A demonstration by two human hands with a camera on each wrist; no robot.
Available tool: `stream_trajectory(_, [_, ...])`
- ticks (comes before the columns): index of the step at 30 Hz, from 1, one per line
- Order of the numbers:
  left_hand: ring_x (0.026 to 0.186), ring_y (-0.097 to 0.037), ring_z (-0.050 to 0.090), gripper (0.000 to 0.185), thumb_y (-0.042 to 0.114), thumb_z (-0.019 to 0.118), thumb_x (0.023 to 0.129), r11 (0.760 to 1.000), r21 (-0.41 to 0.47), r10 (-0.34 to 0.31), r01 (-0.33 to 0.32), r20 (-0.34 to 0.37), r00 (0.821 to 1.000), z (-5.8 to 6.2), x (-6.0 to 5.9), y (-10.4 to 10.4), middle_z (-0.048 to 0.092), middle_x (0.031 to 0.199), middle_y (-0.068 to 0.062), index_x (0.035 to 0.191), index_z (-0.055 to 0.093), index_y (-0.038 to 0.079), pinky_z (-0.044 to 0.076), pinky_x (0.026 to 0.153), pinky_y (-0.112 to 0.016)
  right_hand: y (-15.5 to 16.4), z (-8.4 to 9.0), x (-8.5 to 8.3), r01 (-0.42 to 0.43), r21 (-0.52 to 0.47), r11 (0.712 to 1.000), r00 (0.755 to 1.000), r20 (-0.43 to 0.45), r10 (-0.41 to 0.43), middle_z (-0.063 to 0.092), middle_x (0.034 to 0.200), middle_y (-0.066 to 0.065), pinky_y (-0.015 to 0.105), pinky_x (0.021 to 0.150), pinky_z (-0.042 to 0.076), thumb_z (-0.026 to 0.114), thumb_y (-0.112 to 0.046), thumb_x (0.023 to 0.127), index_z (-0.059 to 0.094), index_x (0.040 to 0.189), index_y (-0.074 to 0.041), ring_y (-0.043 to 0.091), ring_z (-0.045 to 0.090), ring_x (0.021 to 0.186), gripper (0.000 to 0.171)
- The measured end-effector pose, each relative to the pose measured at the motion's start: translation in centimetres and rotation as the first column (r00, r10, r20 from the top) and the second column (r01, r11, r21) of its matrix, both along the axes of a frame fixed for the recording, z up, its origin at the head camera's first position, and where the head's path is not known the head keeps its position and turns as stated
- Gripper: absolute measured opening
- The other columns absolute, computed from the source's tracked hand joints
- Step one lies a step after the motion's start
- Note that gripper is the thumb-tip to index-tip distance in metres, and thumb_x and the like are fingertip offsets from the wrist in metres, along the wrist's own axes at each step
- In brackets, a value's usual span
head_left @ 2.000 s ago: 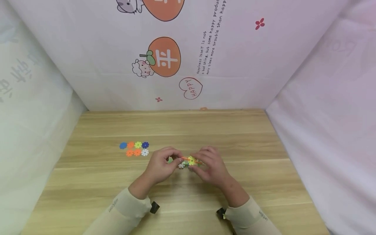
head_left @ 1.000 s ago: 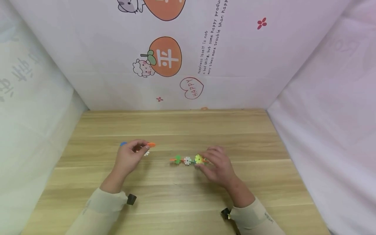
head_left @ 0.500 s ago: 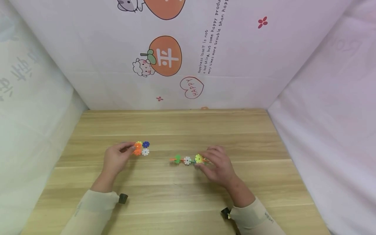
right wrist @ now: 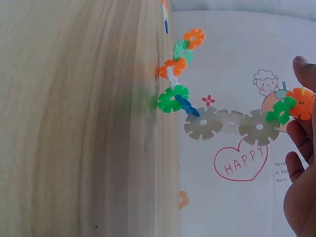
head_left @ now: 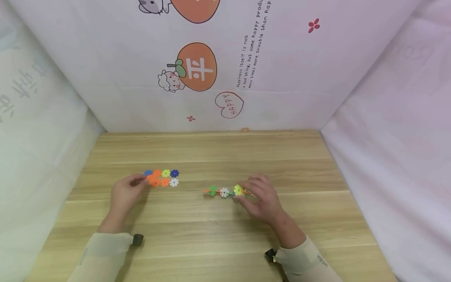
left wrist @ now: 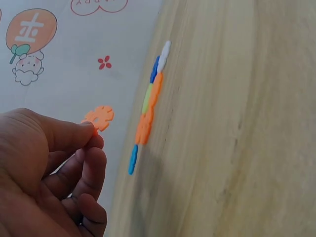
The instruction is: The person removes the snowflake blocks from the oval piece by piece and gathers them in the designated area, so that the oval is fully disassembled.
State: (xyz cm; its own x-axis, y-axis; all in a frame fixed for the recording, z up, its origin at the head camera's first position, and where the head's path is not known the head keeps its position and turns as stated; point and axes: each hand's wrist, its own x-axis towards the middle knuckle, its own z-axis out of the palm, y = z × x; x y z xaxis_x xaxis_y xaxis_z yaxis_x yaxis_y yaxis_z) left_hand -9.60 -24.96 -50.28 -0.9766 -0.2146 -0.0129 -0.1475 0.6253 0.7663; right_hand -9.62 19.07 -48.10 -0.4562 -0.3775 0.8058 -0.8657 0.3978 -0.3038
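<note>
My left hand pinches one orange flower-shaped disc between thumb and forefinger, just left of a cluster of loose discs in blue, orange, yellow-green and white lying flat on the wooden table. In the left wrist view the orange disc is lifted off the table beside the row of loose discs. My right hand holds the right end of a chain of joined discs. In the right wrist view the chain reaches down to the table, and my fingertips grip its orange end disc.
White cloth walls with cartoon prints close the table at the back and on both sides. Bare wood lies between the loose discs and the chain, and in front of both hands.
My left hand let go of the chain, went left to the loose discs, took up an orange one and drew it slightly left. My right hand stayed on the chain.
</note>
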Motion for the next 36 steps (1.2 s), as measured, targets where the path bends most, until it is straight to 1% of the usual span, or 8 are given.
stream_trajectory(6, [0.114,-0.039,0.067,0.032,0.026,0.069,0.101,1.000,-0.010,0.010,-0.010,0.032,0.999,-0.8,0.0,-0.8,0.073,0.121,-0.019,0.122,0.074,0.003,0.054,0.095,-0.051,-0.1,0.2,0.1,0.005,0.000,1.000,1.000,0.009,-0.005,0.077,0.094,0.002,0.043,0.085,0.043,0.073,-0.040,0.098,0.077,0.106,-0.003,0.024,0.061,0.088,0.039])
stream_trajectory(13, [0.118,-0.042,0.064,0.032,0.025,0.066,0.102,0.999,-0.031,0.041,-0.039,0.066,0.997,-1.3,-0.1,-1.3,0.072,0.122,-0.022,0.122,0.074,0.002,0.051,0.097,-0.056,-0.1,0.0,0.0,-0.003,0.009,1.000,1.000,0.018,0.003,0.077,0.096,0.003,0.042,0.087,0.044,0.075,-0.038,0.097,0.077,0.107,-0.003,0.024,0.062,0.089,0.037])
stream_trajectory(16, [0.122,-0.044,0.062,0.032,0.024,0.065,0.102,0.998,-0.027,0.053,-0.051,0.080,0.995,-1.5,-0.1,-1.4,0.071,0.124,-0.022,0.122,0.074,0.002,0.049,0.100,-0.057,-0.1,-0.1,0.0,-0.007,0.010,1.000,1.000,0.020,0.007,0.077,0.096,0.003,0.041,0.087,0.043,0.082,-0.031,0.091,0.077,0.108,-0.003,0.024,0.061,0.089,0.033])
stream_trajectory(20, [0.124,-0.044,0.060,0.032,0.026,0.064,0.103,0.998,-0.034,0.062,-0.059,0.103,0.993,-1.7,-0.2,-1.6,0.070,0.126,-0.022,0.122,0.074,0.003,0.048,0.101,-0.059,-0.1,-0.1,0.0,-0.009,0.010,1.000,1.000,0.024,0.009,0.077,0.095,0.002,0.041,0.088,0.043,0.088,-0.022,0.082,0.077,0.108,-0.003,0.024,0.061,0.090,0.035])
stream_trajectory(22, [0.123,-0.044,0.061,0.033,0.027,0.064,0.103,0.998,-0.037,0.063,-0.059,0.112,0.992,-1.8,-0.3,-1.7,0.070,0.126,-0.022,0.123,0.074,0.003,0.049,0.099,-0.058,-0.1,0.0,0.0,-0.009,0.008,1.000,1.000,0.026,0.009,0.077,0.095,0.002,0.041,0.088,0.043,0.088,-0.023,0.083,0.077,0.108,-0.003,0.024,0.061,0.090,0.034])
stream_trajectory(26, [0.120,-0.043,0.062,0.034,0.030,0.065,0.102,0.997,-0.042,0.062,-0.058,0.123,0.990,-1.9,-0.5,-1.9,0.071,0.125,-0.021,0.121,0.074,0.003,0.051,0.096,-0.057,-0.2,0.1,0.1,-0.001,0.005,1.000,1.000,0.024,0.001,0.077,0.095,0.002,0.042,0.087,0.043,0.080,-0.034,0.093,0.077,0.108,-0.004,0.024,0.062,0.089,0.034])
stream_trajectory(29, [0.118,-0.043,0.063,0.035,0.031,0.065,0.102,0.997,-0.049,0.062,-0.057,0.125,0.990,-1.8,-0.6,-1.9,0.071,0.124,-0.021,0.120,0.074,0.003,0.051,0.094,-0.055,-0.3,0.2,0.1,0.008,0.010,1.000,1.000,0.020,-0.008,0.077,0.095,0.002,0.043,0.086,0.044,0.073,-0.041,0.098,0.078,0.107,-0.004,0.024,0.062,0.089,0.038])
stream_trajectory(36, [0.117,-0.043,0.063,0.035,0.032,0.065,0.101,0.996,-0.067,0.061,-0.053,0.134,0.989,-1.9,-0.9,-1.9,0.072,0.123,-0.021,0.119,0.075,0.003,0.051,0.095,-0.056,-0.2,0.2,0.0,0.012,0.031,0.999,1.000,0.027,-0.013,0.077,0.096,0.002,0.042,0.087,0.044,0.072,-0.043,0.098,0.078,0.106,-0.005,0.024,0.062,0.090,0.039])
